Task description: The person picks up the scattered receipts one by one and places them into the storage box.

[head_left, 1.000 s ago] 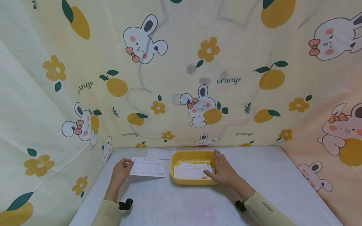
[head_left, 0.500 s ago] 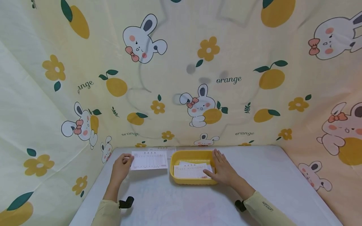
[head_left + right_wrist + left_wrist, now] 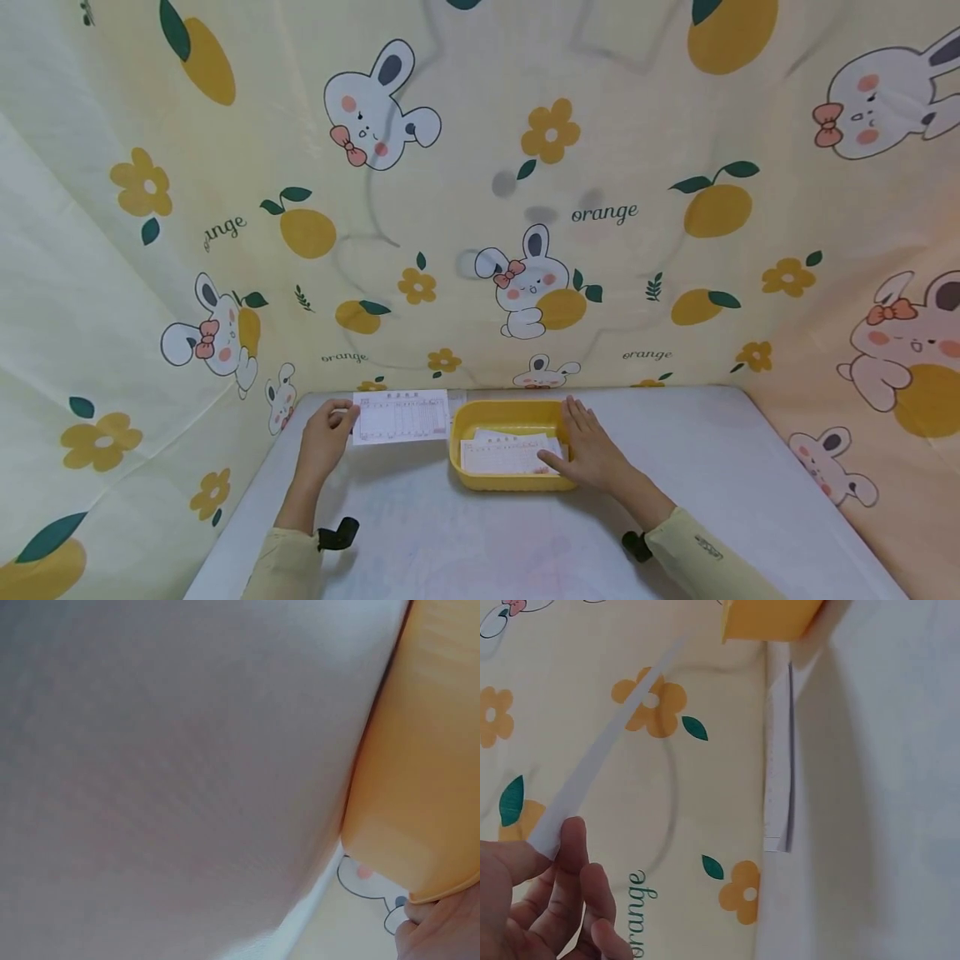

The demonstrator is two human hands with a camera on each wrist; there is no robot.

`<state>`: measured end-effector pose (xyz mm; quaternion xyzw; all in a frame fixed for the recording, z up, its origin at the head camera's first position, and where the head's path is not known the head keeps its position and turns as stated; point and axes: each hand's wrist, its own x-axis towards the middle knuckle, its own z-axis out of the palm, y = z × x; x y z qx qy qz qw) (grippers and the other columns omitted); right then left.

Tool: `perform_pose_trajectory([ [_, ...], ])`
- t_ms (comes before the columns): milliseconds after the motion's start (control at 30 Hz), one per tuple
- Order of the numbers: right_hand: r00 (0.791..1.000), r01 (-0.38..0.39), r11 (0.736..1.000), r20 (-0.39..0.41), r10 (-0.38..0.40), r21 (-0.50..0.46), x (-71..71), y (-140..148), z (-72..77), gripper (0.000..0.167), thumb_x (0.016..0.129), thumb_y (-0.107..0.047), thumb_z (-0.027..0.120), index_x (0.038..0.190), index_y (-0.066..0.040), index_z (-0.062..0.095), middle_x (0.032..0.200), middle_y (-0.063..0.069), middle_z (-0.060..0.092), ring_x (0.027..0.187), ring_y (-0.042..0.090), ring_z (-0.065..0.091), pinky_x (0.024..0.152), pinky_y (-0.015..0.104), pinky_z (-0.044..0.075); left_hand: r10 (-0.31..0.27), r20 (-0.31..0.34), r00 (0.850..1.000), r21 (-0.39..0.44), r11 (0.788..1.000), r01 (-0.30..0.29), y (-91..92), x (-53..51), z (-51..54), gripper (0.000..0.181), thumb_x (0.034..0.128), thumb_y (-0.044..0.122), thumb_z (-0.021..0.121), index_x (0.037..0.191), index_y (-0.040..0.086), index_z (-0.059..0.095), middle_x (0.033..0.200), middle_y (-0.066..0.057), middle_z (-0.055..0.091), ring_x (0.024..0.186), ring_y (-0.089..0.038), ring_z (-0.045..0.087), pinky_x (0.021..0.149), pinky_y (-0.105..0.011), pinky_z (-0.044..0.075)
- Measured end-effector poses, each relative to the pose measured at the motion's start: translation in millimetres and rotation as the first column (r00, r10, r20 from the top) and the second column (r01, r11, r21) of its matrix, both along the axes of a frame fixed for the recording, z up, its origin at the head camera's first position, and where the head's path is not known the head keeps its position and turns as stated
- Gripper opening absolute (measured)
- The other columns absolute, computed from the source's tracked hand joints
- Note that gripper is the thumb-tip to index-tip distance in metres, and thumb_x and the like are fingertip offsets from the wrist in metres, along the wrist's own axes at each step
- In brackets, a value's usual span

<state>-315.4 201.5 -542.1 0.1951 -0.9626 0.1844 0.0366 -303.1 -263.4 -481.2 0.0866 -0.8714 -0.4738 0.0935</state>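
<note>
My left hand (image 3: 324, 442) pinches the left edge of a printed paper form (image 3: 401, 417) between thumb and fingers. The form is raised off the table, and the left wrist view shows the sheet (image 3: 604, 754) nearly edge-on. Beside it stands a yellow plastic basket (image 3: 510, 482) with several similar forms (image 3: 504, 458) lying inside. My right hand (image 3: 600, 454) rests at the basket's right end, fingers straight along the side and thumb over the rim. In the right wrist view only part of that hand (image 3: 446, 926) shows, touching the basket's edge.
Another paper form (image 3: 778, 772) lies on the table by the back curtain, mostly hidden behind the raised one in the head view. The white table (image 3: 480, 542) meets a patterned curtain (image 3: 450, 200) at the back and sides.
My left hand has lifted the form upward and toward the back, now in front of the form on the table. My right hand and the basket have stayed in place.
</note>
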Motion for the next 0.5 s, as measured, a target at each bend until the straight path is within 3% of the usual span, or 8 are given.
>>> perform_pose_trajectory([
  [200,1.000,0.003,1.000,-0.002,-0.002,0.006,-0.5,0.1,0.2,0.113,0.100,-0.071,0.055,0.166,0.011,0.017,0.176,0.028,0.013,0.163,0.046,0.015,0.132,0.059,0.014,-0.004,-0.043,0.999,0.020,1.000,0.005,6.2,-1.4,5.9,0.036,0.1128,0.032,0.058,0.136,0.005,0.062,0.124,-0.021,0.076,0.102,-0.031,0.069,0.078,-0.031,0.049],
  [500,1.000,-0.005,1.000,0.004,0.005,0.001,-0.2,0.0,0.0,0.112,0.100,-0.070,0.057,0.165,0.013,0.016,0.175,0.029,0.013,0.163,0.047,0.014,0.133,0.059,0.014,-0.072,-0.082,0.994,0.020,0.997,0.074,26.2,-2.9,2.4,0.031,0.1116,0.028,0.061,0.132,0.006,0.065,0.119,-0.020,0.077,0.097,-0.029,0.069,0.076,-0.031,0.050],
])
